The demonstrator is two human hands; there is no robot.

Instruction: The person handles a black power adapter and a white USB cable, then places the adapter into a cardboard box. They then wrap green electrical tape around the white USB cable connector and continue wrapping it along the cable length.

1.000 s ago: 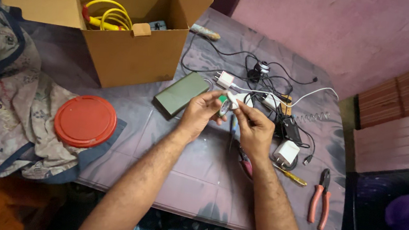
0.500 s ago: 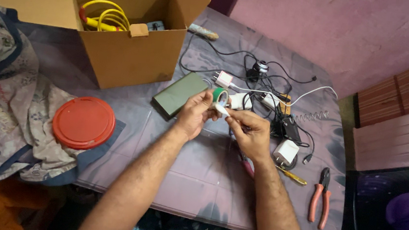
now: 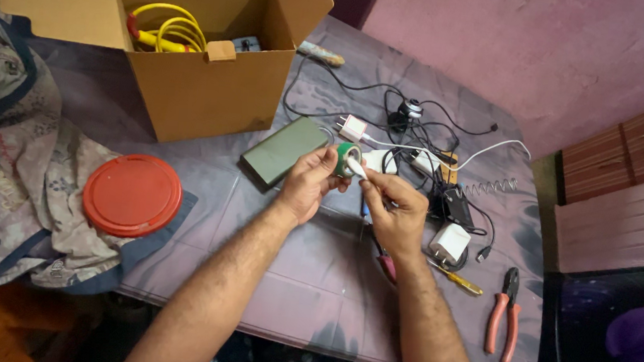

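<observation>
— Pink walls, a table (image 3: 304, 296) under a greyish cloth, and stuff spread all over it. What's the person up to?

— Working with a small green roll of tape (image 3: 345, 160). Left hand (image 3: 308, 184) is curled around the roll, fingers closed on it, holding it up just above the tabletop. Right hand (image 3: 395, 211) sits just beside it, thumb and forefinger pinched together on a pale strip (image 3: 357, 168) at the roll's edge.

— So the tape's been started?

— Looks that way to me; a short bit seems lifted off the roll, no more than that. I can't tell whether it's stuck to anything yet. A blue-handled tool (image 3: 366, 208) seems tucked under the right palm, but it's mostly hidden.

— And the rest?

— Beyond the hands, a tangle of black and white cables (image 3: 426, 147) with a couple of white chargers (image 3: 450, 243), none of it wrapped or sorted as far as I see. A dark flat power bank (image 3: 284, 151) lies just past the left hand. Right of the right hand, red-handled pliers (image 3: 502, 317) and a yellow screwdriver (image 3: 462, 280) lie untouched.

— The box?

— Open cardboard box (image 3: 198, 89) further out to the left, a yellow coiled cable (image 3: 160, 29) inside. A red round lid (image 3: 133, 195) rests on crumpled fabric (image 3: 14, 154) well off to the left. I'd judge things are at an early stage.
</observation>
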